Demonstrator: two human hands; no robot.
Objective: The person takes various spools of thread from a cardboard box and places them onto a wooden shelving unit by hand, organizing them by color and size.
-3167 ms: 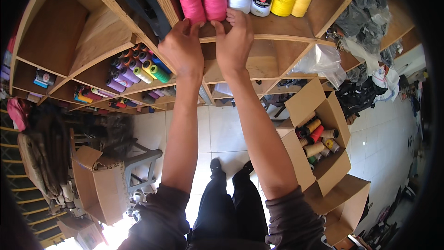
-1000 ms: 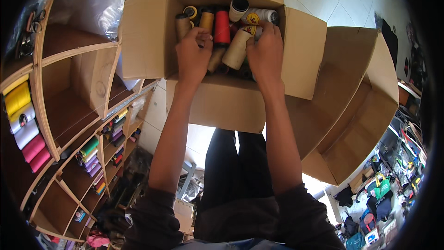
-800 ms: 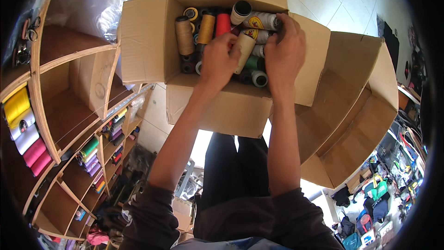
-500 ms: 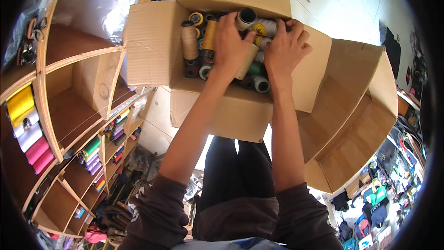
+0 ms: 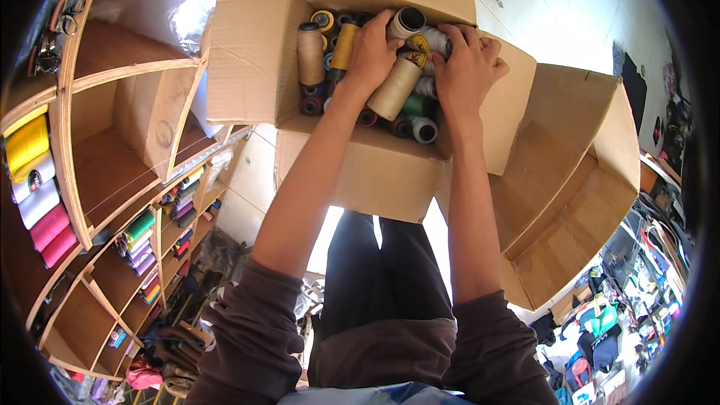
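An open cardboard box holds several thread spools in beige, yellow, green and dark colours. Both hands reach down into it. My left hand rests among the spools, its fingers closed around a pale cone spool with a dark hollow top. My right hand lies over the spools at the box's right side, fingers spread and touching a white spool. A large beige spool lies tilted between the two wrists.
A wooden shelf unit stands at the left, with yellow, white and pink spools in one cell and small coloured spools lower down. An empty open cardboard box stands at the right. Clutter lies on the floor at lower right.
About three seconds ago both hands were up at the shelf by the pink spools. They now dig in the box, and over the last second they have shifted right among the spools.
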